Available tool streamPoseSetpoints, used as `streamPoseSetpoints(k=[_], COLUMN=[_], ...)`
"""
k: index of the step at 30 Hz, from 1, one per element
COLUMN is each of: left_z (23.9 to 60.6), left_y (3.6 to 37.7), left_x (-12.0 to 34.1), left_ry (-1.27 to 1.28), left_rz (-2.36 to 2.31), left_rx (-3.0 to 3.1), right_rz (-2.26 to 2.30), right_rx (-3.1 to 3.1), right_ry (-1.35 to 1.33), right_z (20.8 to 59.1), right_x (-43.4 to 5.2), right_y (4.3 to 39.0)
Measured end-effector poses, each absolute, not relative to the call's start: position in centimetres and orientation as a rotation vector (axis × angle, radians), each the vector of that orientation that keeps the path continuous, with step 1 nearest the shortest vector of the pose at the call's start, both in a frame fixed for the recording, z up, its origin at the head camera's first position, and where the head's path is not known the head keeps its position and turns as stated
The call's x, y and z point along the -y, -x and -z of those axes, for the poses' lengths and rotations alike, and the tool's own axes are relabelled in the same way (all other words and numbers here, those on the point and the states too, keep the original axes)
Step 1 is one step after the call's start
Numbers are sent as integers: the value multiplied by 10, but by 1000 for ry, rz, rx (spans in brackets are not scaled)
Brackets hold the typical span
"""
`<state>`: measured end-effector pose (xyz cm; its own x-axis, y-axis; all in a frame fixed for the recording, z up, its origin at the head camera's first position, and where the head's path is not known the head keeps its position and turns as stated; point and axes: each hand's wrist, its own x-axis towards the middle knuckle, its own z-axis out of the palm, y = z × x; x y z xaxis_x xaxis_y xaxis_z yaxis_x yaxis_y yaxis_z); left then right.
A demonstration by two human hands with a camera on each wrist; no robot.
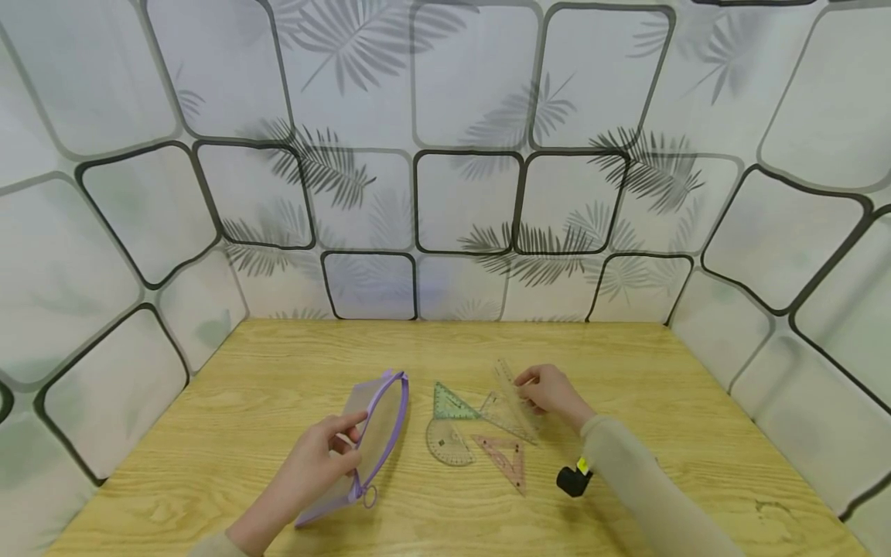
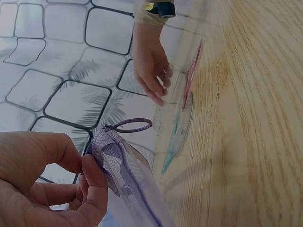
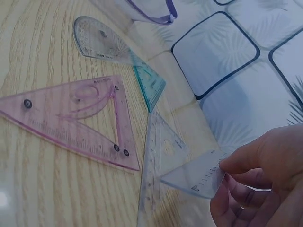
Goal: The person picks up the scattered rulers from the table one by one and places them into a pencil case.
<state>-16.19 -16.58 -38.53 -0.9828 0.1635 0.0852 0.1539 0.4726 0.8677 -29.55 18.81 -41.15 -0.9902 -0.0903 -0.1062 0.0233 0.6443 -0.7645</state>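
Observation:
My left hand [image 1: 351, 435] grips the open edge of a translucent pouch [image 1: 379, 433] with a purple zip, lying left of centre on the wooden table [image 1: 278, 371]. In the left wrist view my thumb and fingers [image 2: 94, 182] pinch the pouch's zip edge [image 2: 125, 182], and its ring pull [image 2: 128, 126] hangs free. My right hand [image 1: 524, 388] pinches the end of a clear straight ruler [image 1: 511, 391], seen close in the right wrist view as the ruler [image 3: 196, 176] between my fingertips [image 3: 236, 163]. Under it lies a clear set square [image 3: 158, 161].
Between the hands lie a green set square [image 1: 448, 402], a clear protractor [image 1: 448, 442] and a pink set square [image 1: 504, 456]. A black wrist camera [image 1: 574, 480] sits on my right sleeve. Patterned white walls close in the table on three sides.

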Motion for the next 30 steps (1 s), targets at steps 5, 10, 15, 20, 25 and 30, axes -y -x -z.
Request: streamPoseSetpoints(k=[5, 10, 15, 20, 25, 30], left_z=[385, 385, 384, 384, 384, 384], left_y=[161, 161, 161, 161, 160, 160], left_x=[166, 166, 165, 165, 165, 165], left_ry=[-285, -291, -296, -297, -294, -294], left_rz=[-1580, -1581, -1591, -1600, -1601, -1600], left_rx=[-2677, -2681, -2679, -2671, -2674, -2675], right_rz=[1307, 1336, 1358, 1399, 1439, 1449], right_rx=[-2696, -2672, -2646, -2616, -2591, -2585], right_ry=[62, 68, 67, 51, 59, 67], right_z=[410, 408, 406, 407, 408, 409], right_x=[-186, -182, -177, -172, -166, -160], right_y=[294, 292, 291, 290, 287, 284])
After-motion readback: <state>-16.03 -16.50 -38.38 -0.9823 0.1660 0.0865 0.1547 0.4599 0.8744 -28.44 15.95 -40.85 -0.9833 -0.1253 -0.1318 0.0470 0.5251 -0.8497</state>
